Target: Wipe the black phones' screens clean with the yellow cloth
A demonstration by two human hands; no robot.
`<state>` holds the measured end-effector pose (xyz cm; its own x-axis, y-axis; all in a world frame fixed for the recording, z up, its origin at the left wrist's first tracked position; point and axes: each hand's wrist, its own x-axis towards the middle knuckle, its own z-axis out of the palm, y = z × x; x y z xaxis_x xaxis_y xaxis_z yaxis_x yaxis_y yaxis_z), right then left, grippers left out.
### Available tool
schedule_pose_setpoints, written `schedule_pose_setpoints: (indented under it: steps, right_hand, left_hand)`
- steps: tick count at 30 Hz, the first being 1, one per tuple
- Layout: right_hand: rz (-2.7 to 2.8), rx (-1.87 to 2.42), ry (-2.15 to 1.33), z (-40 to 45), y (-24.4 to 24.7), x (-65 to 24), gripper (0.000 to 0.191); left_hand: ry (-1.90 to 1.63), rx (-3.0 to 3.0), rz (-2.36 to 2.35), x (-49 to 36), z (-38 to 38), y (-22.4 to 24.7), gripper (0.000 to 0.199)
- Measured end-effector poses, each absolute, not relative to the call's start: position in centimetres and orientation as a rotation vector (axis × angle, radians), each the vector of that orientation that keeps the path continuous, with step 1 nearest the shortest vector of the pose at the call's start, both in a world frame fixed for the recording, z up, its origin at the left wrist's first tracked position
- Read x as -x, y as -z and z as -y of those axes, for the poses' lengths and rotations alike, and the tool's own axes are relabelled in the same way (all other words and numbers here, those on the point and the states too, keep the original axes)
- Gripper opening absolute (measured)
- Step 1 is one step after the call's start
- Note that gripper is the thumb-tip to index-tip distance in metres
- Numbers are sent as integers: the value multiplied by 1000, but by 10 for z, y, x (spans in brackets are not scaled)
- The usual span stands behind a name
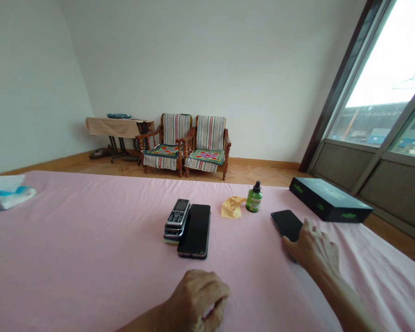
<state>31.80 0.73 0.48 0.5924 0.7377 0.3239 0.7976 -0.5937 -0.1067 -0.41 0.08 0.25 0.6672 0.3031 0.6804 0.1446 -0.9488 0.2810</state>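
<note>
Right hand (313, 246) at 4 o'clock: fingers apart, lying over the edge of a black smartphone (287, 224), with no clamp evident. Left hand (197, 299) at 6 o'clock: fingers curled together, nothing visible in them. Both are over a pink sheet (90, 240). At 12 o'clock from the left hand is a phone stack (176, 220), keypad handset on top, touching a second smartphone (195, 230) on its right. From the right hand, a yellow cloth (232, 207) lies at 10 o'clock, a green bottle (254, 199) stands at 11 o'clock, and a black box (328, 199) lies at 12 o'clock.
</note>
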Motion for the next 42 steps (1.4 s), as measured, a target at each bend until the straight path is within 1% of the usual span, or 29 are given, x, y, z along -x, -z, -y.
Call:
schedule_pose_setpoints:
  steps: [2,5,8,12,15,18,22,26,30,37,39,40,42]
  right_hand:
    - [1306,2452,336,-8,-6,-304,71]
    - [1428,2195,156,-14,-1,-271,76]
    - [1548,1986,-66,-23,5,-229,70]
    - [1595,1940,-175,-41,-8,-178,70]
    - [1610,1973,-177,-56,-26,-153,62]
    - [1620,1991,-164,-68,-36,-135,59]
    - [1624,2001,-162,-73,-34,-119,60]
    - [1626,1968,-192,-71,-25,-115,61]
    - [1631,1877,-257,-66,-17,-123,51]
    - [1631,1640,-418,-44,-5,-130,37]
    - [1647,1517,-496,-35,-4,-129,40]
    - [1655,1453,-536,-31,-4,-129,45]
    - [1680,1350,-583,-25,-2,-131,62]
  left_hand:
    - [-1167,-2668,-364,4,-1,-2,16]
    - [-1225,-2665,-335,5,-1,-1,19]
    - [-1274,-2710,-294,7,2,-1,18]
    - [-1355,-2760,-213,5,3,1,17]
    - [-1447,-2738,-98,2,-1,4,16]
    - [-1503,-2712,-76,0,-5,5,16]
    - [-1508,-2718,-62,1,-3,2,16]
    - [-1419,-2741,-173,2,1,-3,16]
    - [-1471,-2712,-68,0,-3,1,16]
    - [-1446,-2719,-127,0,1,0,16]
    - [-1409,-2719,-170,2,3,-2,15]
    - [-1388,-2722,-194,2,4,-3,15]
    - [-1371,-2723,-222,2,3,-3,16]
